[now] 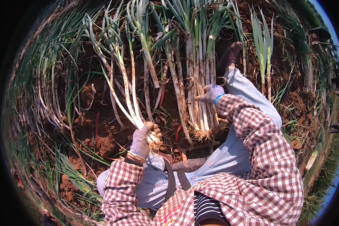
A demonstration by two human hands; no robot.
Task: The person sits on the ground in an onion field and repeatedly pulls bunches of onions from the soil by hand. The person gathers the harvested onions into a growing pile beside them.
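My gloved left hand (143, 139) is closed around a few Welsh onions (130, 105) near their root ends. Their pale shanks slant up and away to the left, and the roots poke out past my fingers. Just right of centre lies a thick bundle of Welsh onions (198, 110), leaves pointing away from me and soil-stained roots towards me. On the bundle's right side rests my gloved right hand (212, 93), thumb pointing left across the shanks. Its other fingers are largely hidden, so I cannot tell whether they grip.
Loose Welsh onions (147, 84) lie between my hands. Red ties (97, 131) are on the brown soil (106, 145). Long rows of onions (49, 70) fill the left side. My bent leg (250, 93) borders the bundle, with more onions (262, 56) beyond it.
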